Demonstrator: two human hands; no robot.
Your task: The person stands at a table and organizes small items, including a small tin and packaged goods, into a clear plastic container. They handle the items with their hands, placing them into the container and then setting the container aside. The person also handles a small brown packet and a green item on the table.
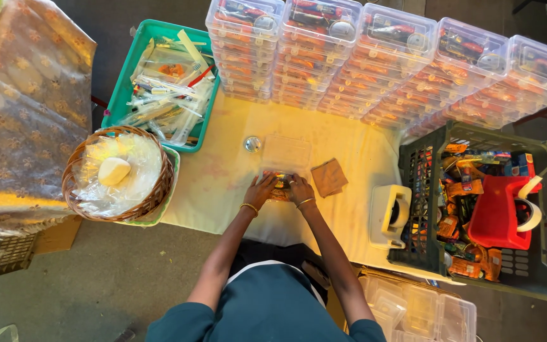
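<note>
I count five stacks of clear filled boxes (387,63), one open clear box (284,155) under my two hands, one teal tray (128,82), one wicker basket (74,183), one dark crate (527,272), one brown pouch (328,177).

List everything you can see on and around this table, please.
Clear lidded boxes: many, in five stacks, table's far edge.
Green tray: one, holds wrapped utensils, far left.
Wicker basket: one, brown, left edge, plastic-lined.
Round silver piece: one, table middle.
Open clear box: one, before the hands.
Brown pad: one, right of box.
White dispenser: one, right edge.
Dark crate: one, right, packets and red tape holder inside.
Left hand, right hand: each grip on a small orange packet.
</note>
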